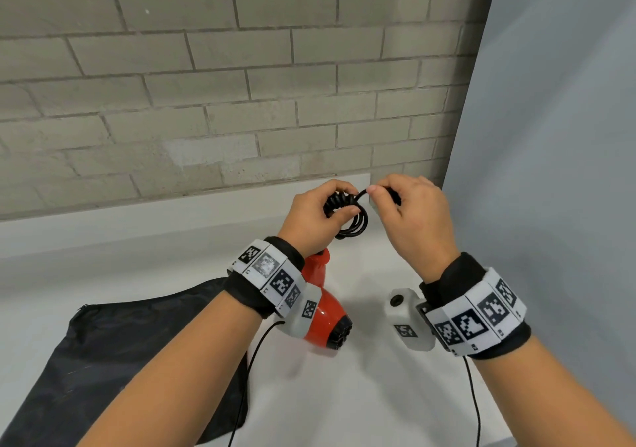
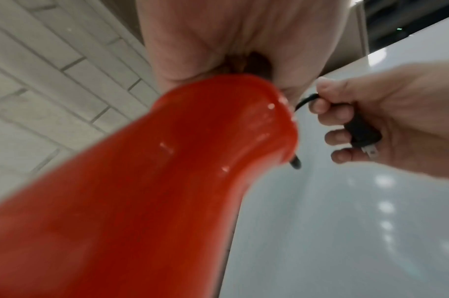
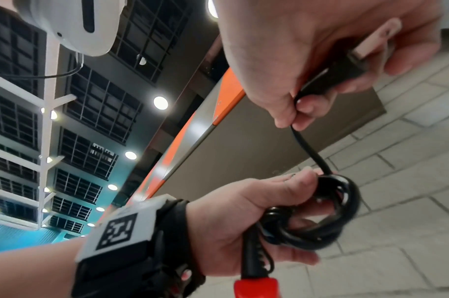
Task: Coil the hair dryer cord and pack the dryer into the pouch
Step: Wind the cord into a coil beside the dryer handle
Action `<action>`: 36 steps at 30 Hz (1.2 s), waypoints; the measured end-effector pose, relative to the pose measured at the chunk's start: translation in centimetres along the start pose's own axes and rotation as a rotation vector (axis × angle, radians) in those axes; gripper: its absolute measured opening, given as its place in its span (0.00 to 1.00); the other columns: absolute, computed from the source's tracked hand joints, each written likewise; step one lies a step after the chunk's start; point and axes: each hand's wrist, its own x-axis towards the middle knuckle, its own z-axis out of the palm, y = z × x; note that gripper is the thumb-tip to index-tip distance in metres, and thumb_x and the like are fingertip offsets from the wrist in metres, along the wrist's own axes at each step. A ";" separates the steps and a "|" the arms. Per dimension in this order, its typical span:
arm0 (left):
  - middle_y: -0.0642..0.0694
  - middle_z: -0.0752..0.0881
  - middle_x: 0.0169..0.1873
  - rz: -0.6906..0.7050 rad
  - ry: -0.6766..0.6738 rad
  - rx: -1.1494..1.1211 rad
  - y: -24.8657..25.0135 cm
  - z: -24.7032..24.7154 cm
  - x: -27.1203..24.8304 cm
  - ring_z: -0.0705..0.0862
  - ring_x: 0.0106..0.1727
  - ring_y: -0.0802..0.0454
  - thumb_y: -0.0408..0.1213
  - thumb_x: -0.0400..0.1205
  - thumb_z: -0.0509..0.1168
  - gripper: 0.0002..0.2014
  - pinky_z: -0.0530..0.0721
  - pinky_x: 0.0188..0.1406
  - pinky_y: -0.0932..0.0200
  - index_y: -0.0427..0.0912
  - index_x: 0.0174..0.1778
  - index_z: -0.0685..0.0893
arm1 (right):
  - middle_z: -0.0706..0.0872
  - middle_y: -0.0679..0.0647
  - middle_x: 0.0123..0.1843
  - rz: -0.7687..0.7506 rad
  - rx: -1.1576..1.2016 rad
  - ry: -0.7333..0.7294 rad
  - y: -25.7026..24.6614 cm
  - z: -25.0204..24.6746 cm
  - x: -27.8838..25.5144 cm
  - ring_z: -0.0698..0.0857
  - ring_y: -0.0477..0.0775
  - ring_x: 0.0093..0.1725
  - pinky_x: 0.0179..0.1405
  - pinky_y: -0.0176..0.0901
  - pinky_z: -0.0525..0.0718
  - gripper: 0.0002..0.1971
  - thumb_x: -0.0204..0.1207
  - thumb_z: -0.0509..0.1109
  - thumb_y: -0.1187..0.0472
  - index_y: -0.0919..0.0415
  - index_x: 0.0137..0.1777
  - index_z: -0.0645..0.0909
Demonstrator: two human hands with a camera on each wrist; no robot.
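A red hair dryer (image 1: 323, 312) hangs below my left hand (image 1: 318, 211), its handle (image 2: 167, 171) filling the left wrist view. My left hand grips the black cord wound into a small coil (image 1: 351, 221) (image 3: 327, 211). My right hand (image 1: 409, 212) pinches the last stretch of cord (image 3: 309, 149) just beside the coil and holds the black plug (image 2: 360, 133) in its curled fingers. The black pouch (image 1: 137, 353) lies flat on the white table, left of and below my left forearm.
The white table (image 1: 361, 395) runs to a grey brick wall (image 1: 206, 85) at the back and a pale panel (image 1: 550, 137) at the right. Thin black cables from the wrist cameras hang under both forearms.
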 end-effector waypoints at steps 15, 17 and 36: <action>0.57 0.80 0.36 -0.025 0.127 -0.108 -1.2 0.1 0.6 0.79 0.38 0.64 0.33 0.78 0.65 0.07 0.75 0.39 0.77 0.47 0.50 0.82 | 0.79 0.55 0.38 0.364 0.636 -0.494 0.7 -0.7 0.3 0.84 0.41 0.24 0.31 0.38 0.87 0.05 0.78 0.63 0.69 0.58 0.45 0.75; 0.57 0.79 0.34 0.004 0.112 -0.126 -1.0 0.4 0.3 0.78 0.36 0.63 0.34 0.80 0.63 0.07 0.76 0.39 0.70 0.49 0.50 0.80 | 0.78 0.59 0.42 0.391 0.775 -0.395 0.2 -0.2 0.5 0.86 0.42 0.28 0.33 0.37 0.89 0.08 0.77 0.63 0.72 0.58 0.44 0.75; 0.49 0.82 0.43 -0.128 0.003 -0.480 -0.1 1.7 -0.4 0.83 0.43 0.61 0.32 0.85 0.50 0.09 0.81 0.43 0.72 0.44 0.53 0.74 | 0.75 0.39 0.37 0.222 0.461 0.230 0.4 5.5 -1.6 0.72 0.41 0.38 0.39 0.20 0.70 0.08 0.68 0.74 0.65 0.54 0.39 0.77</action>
